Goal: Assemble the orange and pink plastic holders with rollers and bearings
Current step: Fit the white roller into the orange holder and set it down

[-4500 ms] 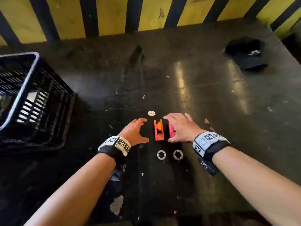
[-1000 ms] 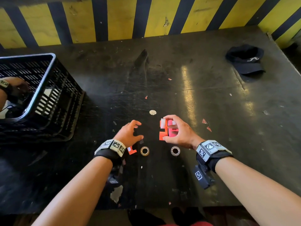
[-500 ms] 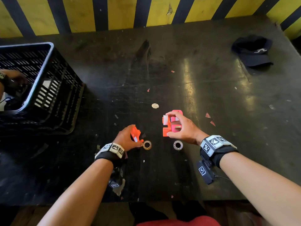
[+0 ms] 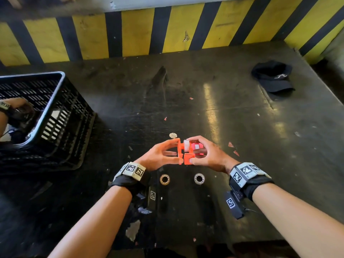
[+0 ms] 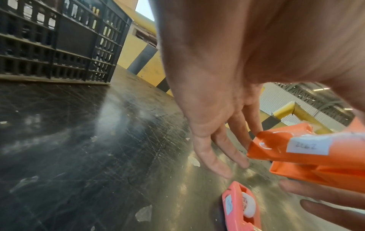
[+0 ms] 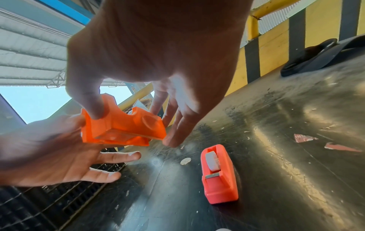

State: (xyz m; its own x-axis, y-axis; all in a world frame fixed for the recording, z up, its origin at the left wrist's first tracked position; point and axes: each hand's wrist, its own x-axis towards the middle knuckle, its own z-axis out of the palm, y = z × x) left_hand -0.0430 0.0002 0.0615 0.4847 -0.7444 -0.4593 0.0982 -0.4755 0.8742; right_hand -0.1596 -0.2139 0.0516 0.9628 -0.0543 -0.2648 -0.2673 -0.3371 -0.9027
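Note:
Both hands hold the orange holder (image 4: pixel 187 157) (image 6: pixel 122 128) just above the dark table. My right hand (image 4: pixel 189 151) pinches it between thumb and fingers. My left hand (image 4: pixel 176 150) pinches its left end, thumb below and index finger on top. A white label shows on the orange holder's side (image 5: pixel 308 146). The pink holder (image 6: pixel 219 184) (image 4: pixel 198 147) lies on the table under my right fingers, with a white roller (image 6: pixel 212 161) seated in it. Two metal bearings (image 4: pixel 164 179) (image 4: pixel 199 178) lie on the table near my wrists.
A black slatted crate (image 4: pixel 46 116) stands at the left, and another person's hand (image 4: pixel 16 108) is inside it. A black cap (image 4: pixel 273 79) lies at the back right. A yellow-and-black striped wall (image 4: pixel 176 28) borders the table's far edge. A small pale disc (image 4: pixel 173 135) lies beyond my hands.
My left hand picked up a small orange piece from beside the left bearing and brought it right to the orange holder. Both hands now meet on the holder.

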